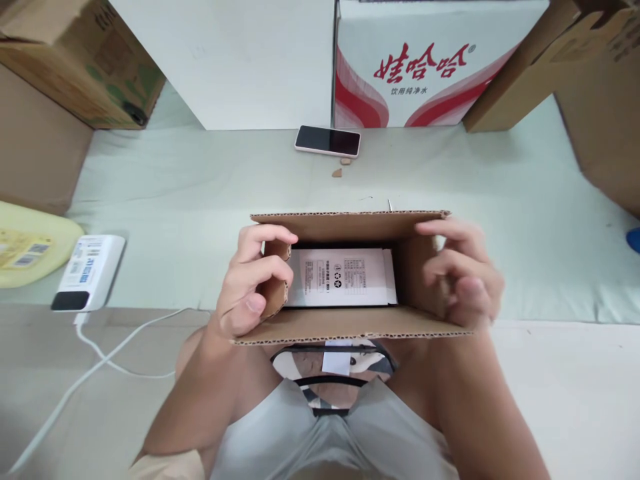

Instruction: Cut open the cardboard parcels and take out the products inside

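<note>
An open brown cardboard box (350,327) is held up near the front edge of the cloth-covered surface. Inside it lies a white printed box (345,277). My left hand (255,280) has its fingers hooked over the box's left side, around a flap with cut-outs. At the box's right side, my right hand (463,273) grips the wall, its index finger reaching over the back corner and the other fingers curled. Both hands are closed on the cardboard.
A phone (327,141) and small cardboard scraps (337,173) lie behind the box. White cartons (410,67) stand at the back. On the left are a power bank (90,272) with a cable (107,359) and a yellow container (35,247). Brown cartons (85,60) flank both sides.
</note>
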